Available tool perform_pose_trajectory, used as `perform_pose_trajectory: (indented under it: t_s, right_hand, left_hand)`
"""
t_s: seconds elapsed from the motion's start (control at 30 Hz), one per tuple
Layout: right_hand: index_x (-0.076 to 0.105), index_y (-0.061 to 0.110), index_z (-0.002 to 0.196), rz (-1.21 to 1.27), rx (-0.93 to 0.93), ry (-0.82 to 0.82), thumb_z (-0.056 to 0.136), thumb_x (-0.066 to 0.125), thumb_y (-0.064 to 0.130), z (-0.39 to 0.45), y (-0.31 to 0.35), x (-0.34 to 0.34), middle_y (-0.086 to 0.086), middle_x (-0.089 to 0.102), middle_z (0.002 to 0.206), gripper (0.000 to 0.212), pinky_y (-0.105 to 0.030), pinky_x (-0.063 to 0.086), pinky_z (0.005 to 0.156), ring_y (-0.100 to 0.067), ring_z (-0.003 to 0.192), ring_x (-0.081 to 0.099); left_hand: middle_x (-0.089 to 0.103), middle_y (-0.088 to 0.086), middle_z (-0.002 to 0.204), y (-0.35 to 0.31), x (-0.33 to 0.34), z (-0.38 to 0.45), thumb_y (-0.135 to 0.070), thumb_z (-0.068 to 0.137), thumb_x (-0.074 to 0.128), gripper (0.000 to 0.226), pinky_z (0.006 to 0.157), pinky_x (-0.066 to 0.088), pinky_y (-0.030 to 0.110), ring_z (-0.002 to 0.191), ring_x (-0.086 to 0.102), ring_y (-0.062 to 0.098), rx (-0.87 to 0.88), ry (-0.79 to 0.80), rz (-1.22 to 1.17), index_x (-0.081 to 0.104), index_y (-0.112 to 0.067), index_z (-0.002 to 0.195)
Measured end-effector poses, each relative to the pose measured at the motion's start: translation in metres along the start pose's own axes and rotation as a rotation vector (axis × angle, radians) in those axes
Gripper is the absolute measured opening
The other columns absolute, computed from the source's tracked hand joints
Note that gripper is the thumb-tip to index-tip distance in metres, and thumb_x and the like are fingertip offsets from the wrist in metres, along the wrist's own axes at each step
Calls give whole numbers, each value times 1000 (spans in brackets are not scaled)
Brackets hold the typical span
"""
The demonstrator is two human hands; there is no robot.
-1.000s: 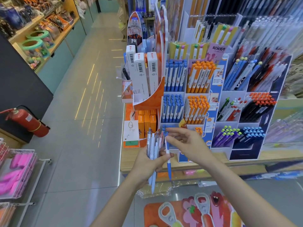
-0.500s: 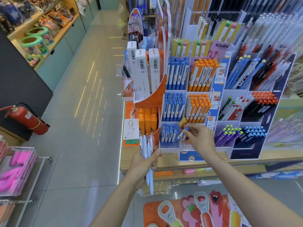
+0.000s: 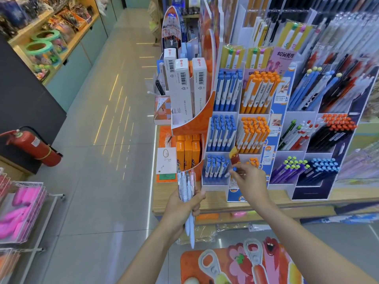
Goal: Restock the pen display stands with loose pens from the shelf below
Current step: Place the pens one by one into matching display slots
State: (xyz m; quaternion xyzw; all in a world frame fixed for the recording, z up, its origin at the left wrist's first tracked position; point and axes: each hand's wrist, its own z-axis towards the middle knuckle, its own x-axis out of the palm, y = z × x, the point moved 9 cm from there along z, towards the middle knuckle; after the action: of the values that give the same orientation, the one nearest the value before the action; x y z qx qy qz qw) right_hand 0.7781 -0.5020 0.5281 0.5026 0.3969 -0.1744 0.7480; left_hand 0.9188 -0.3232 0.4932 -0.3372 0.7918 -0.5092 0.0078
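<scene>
My left hand (image 3: 184,206) grips a bundle of loose pens (image 3: 187,193), white and pale blue, held upright in front of the wooden shelf edge. My right hand (image 3: 249,181) pinches a blue-capped pen (image 3: 234,170) at the bottom row of the white pen display stand (image 3: 238,117). That pen sits at the right edge of the lowest blue-pen compartment (image 3: 215,167), next to the nearly empty orange-pen compartment (image 3: 253,161). Higher compartments are full of blue and orange pens.
An orange stand of white boxes (image 3: 184,93) and orange boxes (image 3: 187,151) is left of the pens. A dark stand (image 3: 320,140) with mixed pens is to the right. A red fire extinguisher (image 3: 32,145) and a pink-filled wire rack (image 3: 22,210) flank the aisle floor.
My right hand pulled one blue pen from the bundle and carried it up and right to the bottom row of the stand. My left hand with the bundle shifted slightly left.
</scene>
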Motion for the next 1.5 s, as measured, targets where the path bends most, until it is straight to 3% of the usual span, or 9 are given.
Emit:
perform_pose_trajectory:
  t_s: [0.27, 0.53, 0.67, 0.8, 0.9, 1.1, 1.27, 1.4, 1.5]
  right_hand:
    - [71, 14, 102, -76, 8, -86, 84, 75, 16, 4, 2, 12, 0, 65, 89, 19, -33, 52, 72, -17, 78, 59]
    - [69, 15, 105, -112, -12, -54, 83, 76, 20, 1, 3, 19, 2, 67, 88, 24, -37, 53, 71, -20, 75, 64]
    - [64, 24, 115, 260, 126, 26, 88, 71, 19, -13, -3, 4, 10, 68, 96, 28, -17, 53, 69, -3, 76, 65]
    - [72, 17, 97, 685, 297, 288, 96, 60, 18, -30, -3, -26, -1, 74, 90, 12, -23, 57, 75, -10, 83, 71]
    - [72, 13, 106, 873, 387, 401, 100, 52, 28, -40, -13, -80, -5, 76, 99, 26, -31, 58, 82, -20, 91, 72]
    - [71, 4, 97, 918, 344, 231, 97, 59, 23, -58, -96, -228, -8, 65, 79, 22, -40, 57, 78, -15, 64, 59]
    - [73, 3, 90, 813, 393, 14, 91, 68, 19, -95, -206, -362, -10, 65, 70, 17, -24, 45, 50, -19, 49, 50]
    - [71, 6, 83, 731, 396, -90, 93, 66, 17, -120, -286, -456, -5, 62, 65, 16, -23, 43, 55, -15, 51, 51]
    - [72, 5, 84, 708, 438, -196, 91, 68, 15, -127, -343, -510, 0, 65, 65, 13, -22, 45, 58, -9, 53, 54]
  left_hand:
    - [60, 8, 79, -5, 13, -5, -12, 97, 63, 10, 50, 40, 21, 54, 43, 11, 7, 84, 12, 56, -7, 102]
    - [61, 7, 79, -8, 26, -11, -11, 97, 62, 11, 51, 40, 21, 56, 44, 12, 10, 124, 43, 55, -5, 102]
    - [63, 5, 78, -13, 51, -13, -17, 101, 57, 12, 52, 39, 22, 57, 43, 13, 14, 188, 53, 53, -5, 104]
    - [57, 9, 81, -18, 96, -14, -25, 99, 59, 18, 55, 37, 25, 59, 43, 14, -7, 282, 101, 58, -7, 99]
    - [59, 10, 86, -19, 154, -13, -35, 90, 65, 29, 60, 43, 27, 64, 46, 15, -2, 404, 145, 60, -9, 103]
    - [59, 7, 76, 13, 325, -32, -38, 87, 63, 31, 61, 49, 33, 60, 52, 17, -7, 628, 280, 59, -8, 96]
    - [62, 7, 73, 73, 485, -61, -33, 97, 61, 27, 61, 53, 29, 59, 58, 17, -24, 749, 375, 62, -6, 98]
    - [59, 4, 67, 116, 604, -79, -37, 87, 64, 34, 59, 51, 32, 57, 58, 16, -57, 809, 439, 57, -7, 103]
    - [64, -9, 57, 136, 676, -87, -23, 101, 54, 19, 54, 50, 20, 51, 60, 7, -14, 850, 484, 56, -7, 111]
